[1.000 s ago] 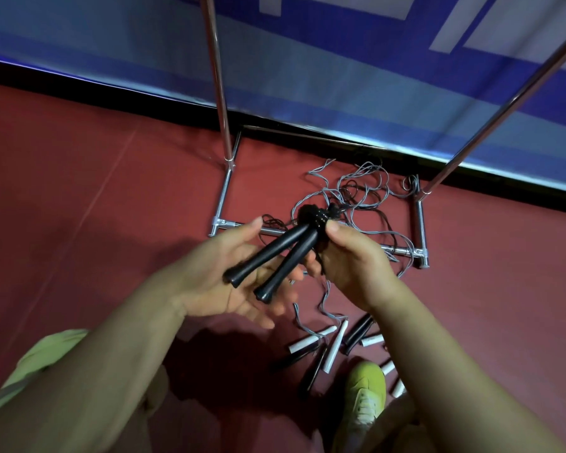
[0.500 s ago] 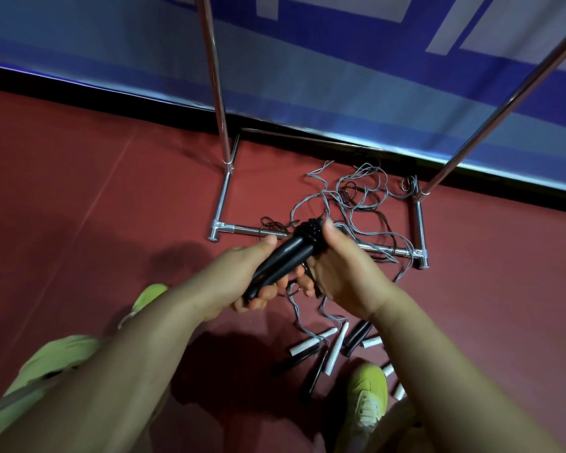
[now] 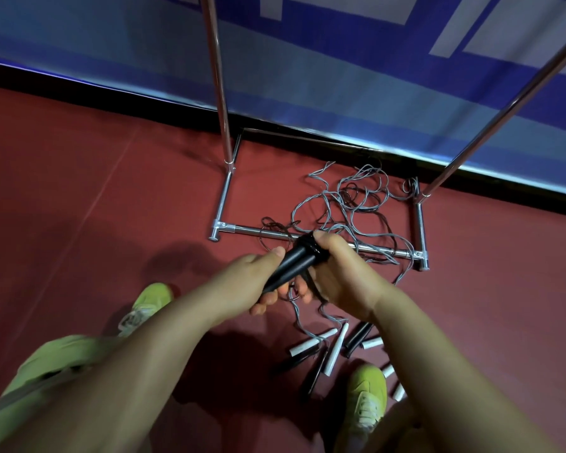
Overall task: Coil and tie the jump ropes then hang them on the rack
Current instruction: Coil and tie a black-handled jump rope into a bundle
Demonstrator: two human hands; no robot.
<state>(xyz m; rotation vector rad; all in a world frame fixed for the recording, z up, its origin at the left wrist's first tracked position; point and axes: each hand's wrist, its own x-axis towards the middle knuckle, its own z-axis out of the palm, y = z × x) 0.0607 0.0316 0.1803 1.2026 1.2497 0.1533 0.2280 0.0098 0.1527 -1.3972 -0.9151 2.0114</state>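
Both of my hands hold a pair of black jump-rope handles (image 3: 294,261) pressed side by side. My left hand (image 3: 258,279) grips their lower ends, thumb along the top. My right hand (image 3: 340,276) closes round their upper ends, where the cord leaves. A thin cord hangs down from between the hands. More tangled grey and dark ropes (image 3: 350,204) lie on the red floor inside the base of the chrome rack (image 3: 223,197). Several loose black and white handles (image 3: 334,346) lie on the floor below my right wrist.
The rack's two chrome uprights (image 3: 218,76) rise in front of a blue and white banner (image 3: 340,53) along the wall. My yellow-green shoes (image 3: 366,393) stand on the floor, one beside the loose handles, the other (image 3: 151,300) at the left.
The two black handles were spread apart in a V; they now lie together. My left hand has closed round them and both hands have drawn closer.
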